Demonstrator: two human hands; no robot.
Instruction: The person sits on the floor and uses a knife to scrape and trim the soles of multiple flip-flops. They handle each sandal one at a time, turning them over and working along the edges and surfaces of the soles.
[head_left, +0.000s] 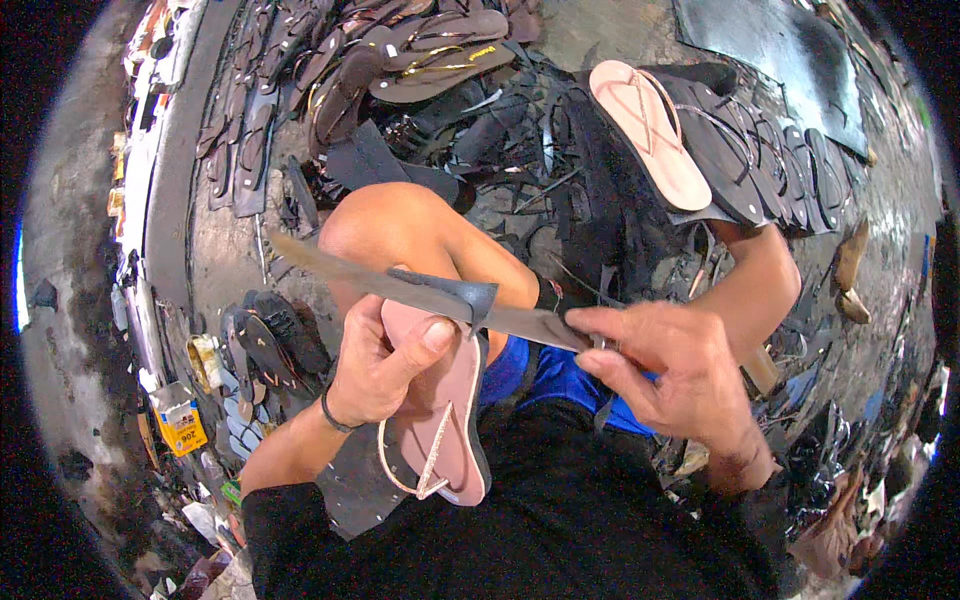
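Note:
My left hand (375,365) grips a pink flip-flop (438,395) with a glittery strap, its thumb on the footbed and its toe end pointing down towards my lap. In my right hand (668,365) is a long knife (350,272), its handle mostly hidden by the fingers. The blade lies across the heel end of the flip-flop. Beside the blade, a dark flap of sole sheet (480,298) sticks out past the heel. Whether the edge is inside this flap, I cannot tell.
Another pink flip-flop (650,140) rests on a row of dark flip-flops (745,150) at the upper right. More dark flip-flops (440,70) are piled at the far left. Black scraps (500,140) litter the floor beyond my bent knee (390,215). A yellow box (180,425) lies at left.

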